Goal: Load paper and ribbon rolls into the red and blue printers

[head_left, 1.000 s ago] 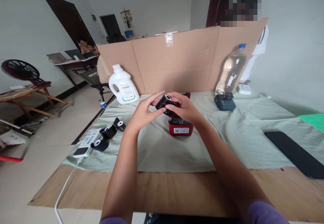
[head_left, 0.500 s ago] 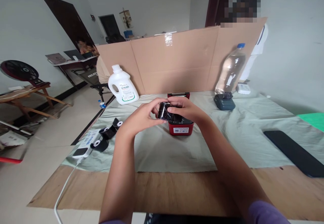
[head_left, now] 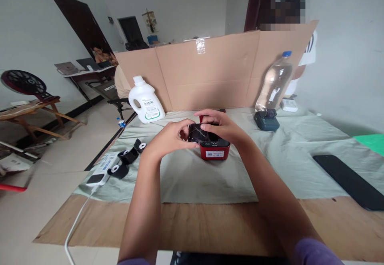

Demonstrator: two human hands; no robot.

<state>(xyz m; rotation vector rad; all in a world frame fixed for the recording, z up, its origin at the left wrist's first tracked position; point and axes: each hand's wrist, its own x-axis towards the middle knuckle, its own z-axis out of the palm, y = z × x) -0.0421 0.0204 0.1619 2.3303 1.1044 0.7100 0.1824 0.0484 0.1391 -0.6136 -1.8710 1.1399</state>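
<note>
Both hands hold a black roll (head_left: 198, 132) wrapped in shiny film, just above the top of a small red printer (head_left: 215, 150) on the pale green cloth (head_left: 192, 177). My left hand (head_left: 169, 138) grips the roll's left end with curled fingers. My right hand (head_left: 220, 126) curls over its top and right side, above the printer's open lid. The roll now lies sideways, its white core end out of sight.
Several more black rolls (head_left: 127, 157) lie left by a white power strip (head_left: 102, 170). A white jug (head_left: 145, 101), water bottle (head_left: 274, 82), dark printer (head_left: 266, 120) and cardboard screen (head_left: 216, 71) stand behind. A black slab (head_left: 349, 182) lies right. A person stands behind the screen.
The hands have lowered the roll from mid-air toward the top of the red printer and turned it, so its white core end no longer shows.
</note>
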